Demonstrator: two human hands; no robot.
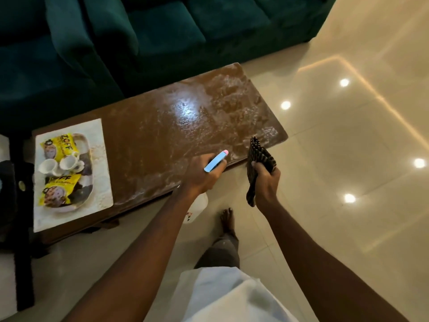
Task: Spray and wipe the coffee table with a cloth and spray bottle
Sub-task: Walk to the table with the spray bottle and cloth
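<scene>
The left hand [201, 173] is wrapped tight round the neck of a white plastic spray bottle [216, 161] with a blue-and-pink head, nozzle aimed over the near edge of the glossy brown wooden coffee table [162, 135], whose right half carries white streaks of spray. The right hand [267, 180] clutches a bunched dark ribbed cloth [258, 156] just off the table's corner, probably poised to wipe there, while a white mat [102, 173] bearing cups sits well apart at the left end.

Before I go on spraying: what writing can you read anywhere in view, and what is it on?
"ZOFF": upper yellow packet on the tray.
"ZOFF", top cut off by cups: lower yellow packet.
Smaller print on both packets: too blurred.
Red mark on the spray bottle label: too small.
</scene>
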